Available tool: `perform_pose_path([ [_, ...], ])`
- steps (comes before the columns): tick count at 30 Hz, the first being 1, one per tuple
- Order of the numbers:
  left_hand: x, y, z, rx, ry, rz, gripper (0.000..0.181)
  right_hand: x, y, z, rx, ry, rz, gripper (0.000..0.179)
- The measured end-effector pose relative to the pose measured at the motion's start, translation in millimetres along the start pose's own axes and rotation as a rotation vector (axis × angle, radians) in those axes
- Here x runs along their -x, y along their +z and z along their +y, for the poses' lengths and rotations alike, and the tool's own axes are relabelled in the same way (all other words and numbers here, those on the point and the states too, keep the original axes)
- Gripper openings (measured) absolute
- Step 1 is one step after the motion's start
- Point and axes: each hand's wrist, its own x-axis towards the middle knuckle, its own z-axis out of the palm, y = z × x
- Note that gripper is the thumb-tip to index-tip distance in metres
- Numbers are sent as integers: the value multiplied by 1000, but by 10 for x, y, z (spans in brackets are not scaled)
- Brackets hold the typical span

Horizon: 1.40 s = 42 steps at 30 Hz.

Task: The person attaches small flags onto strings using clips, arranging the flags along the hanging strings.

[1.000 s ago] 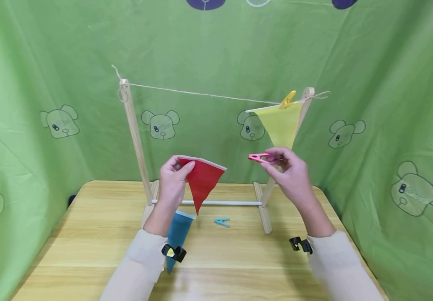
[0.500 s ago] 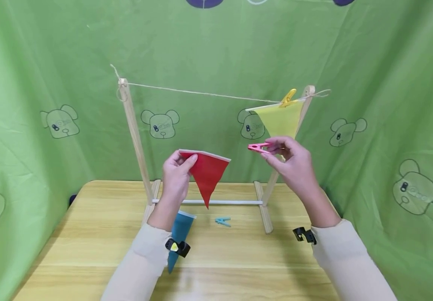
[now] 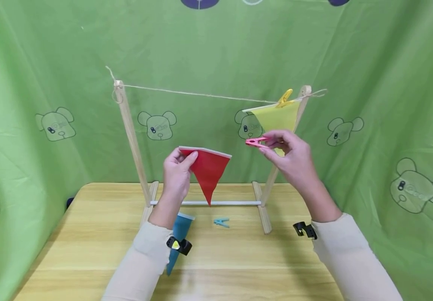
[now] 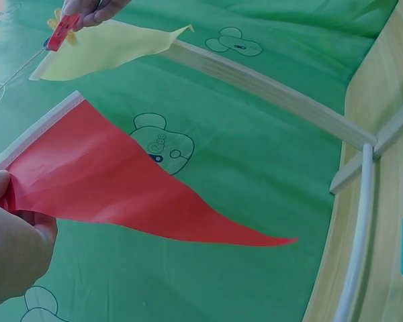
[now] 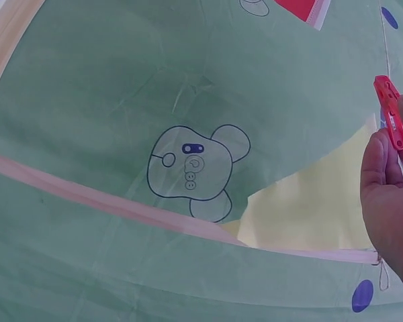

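Observation:
Between thumb and fingers, my left hand point(image 3: 177, 173) pinches the upper left corner of a red triangular pennant point(image 3: 210, 169), whose tip hangs down. My right hand point(image 3: 291, 156) holds a pink clothespin point(image 3: 255, 142) by its handle ends, the nose pointing left. Behind the right hand, a yellow pennant point(image 3: 274, 117) hangs from a string point(image 3: 186, 93), clipped by a yellow clothespin point(image 3: 285, 98). In the left wrist view the red pennant point(image 4: 121, 174) spreads out from the thumb. The pink clothespin point(image 5: 390, 113) also shows at the right wrist view's edge.
The string runs between two wooden posts point(image 3: 131, 133) joined low down by a white rod point(image 3: 216, 203). On the wooden table point(image 3: 258, 267) lie a blue clothespin point(image 3: 222, 222) and a blue pennant point(image 3: 180, 230), partly covered by the left forearm. A green curtain point(image 3: 201, 50) surrounds the table.
Both hands have risen toward the string, the right one more, carrying the pink clothespin up. The red pennant has moved up and slightly right with the left hand.

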Motion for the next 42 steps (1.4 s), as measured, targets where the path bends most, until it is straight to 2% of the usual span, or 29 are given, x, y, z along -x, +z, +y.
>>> perform_pose_path([
  [10,-41,96,53,12,-6,14,14,-96,-52,-81,66,-80,25,33],
  [17,-83,166,86,28,4,12,13,-205,-118,-140,125,-94,32,33],
  [26,-143,272,121,63,-7,46,14,-327,-167,-240,194,-142,38,32],
  [36,-186,372,177,78,-9,66,14,-474,-187,-381,234,-165,5,34],
  [42,-213,407,193,100,-32,61,15,-570,-210,-490,239,-202,-18,31],
])
